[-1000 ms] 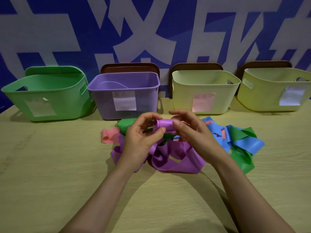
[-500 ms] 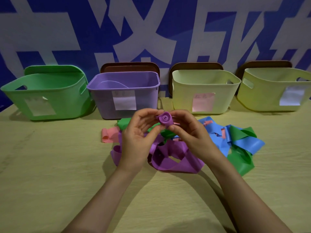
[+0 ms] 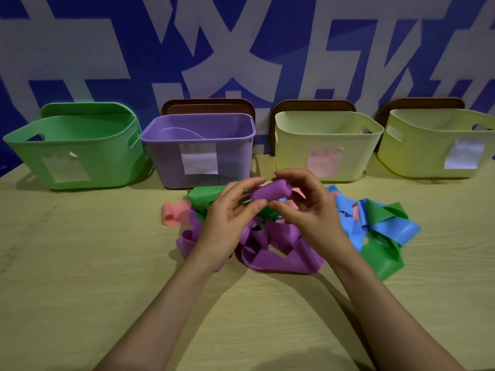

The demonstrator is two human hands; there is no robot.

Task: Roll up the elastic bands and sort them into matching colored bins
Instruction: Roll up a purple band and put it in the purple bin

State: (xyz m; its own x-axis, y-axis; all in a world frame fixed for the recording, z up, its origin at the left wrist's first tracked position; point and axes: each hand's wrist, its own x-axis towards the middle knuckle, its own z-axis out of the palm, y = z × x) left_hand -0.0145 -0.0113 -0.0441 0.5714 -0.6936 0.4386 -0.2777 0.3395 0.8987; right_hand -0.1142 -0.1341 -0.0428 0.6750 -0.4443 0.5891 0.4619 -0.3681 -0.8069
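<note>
**Purple band part-rolled, sorting barely begun**

2 hands held a purple roll above the pile of bands, near the table's far edge, before the purple bin. The left hand and right hand each pinched 1 end with curled fingers. Green, blue and pink bands lay unrolled

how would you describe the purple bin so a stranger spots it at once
Four bins stand in a row against the blue-and-white wall at the far edge of the table. The purple bin is second from the left, between the green bin and a pale yellow bin. It alone is purple and slightly see-through.
</note>
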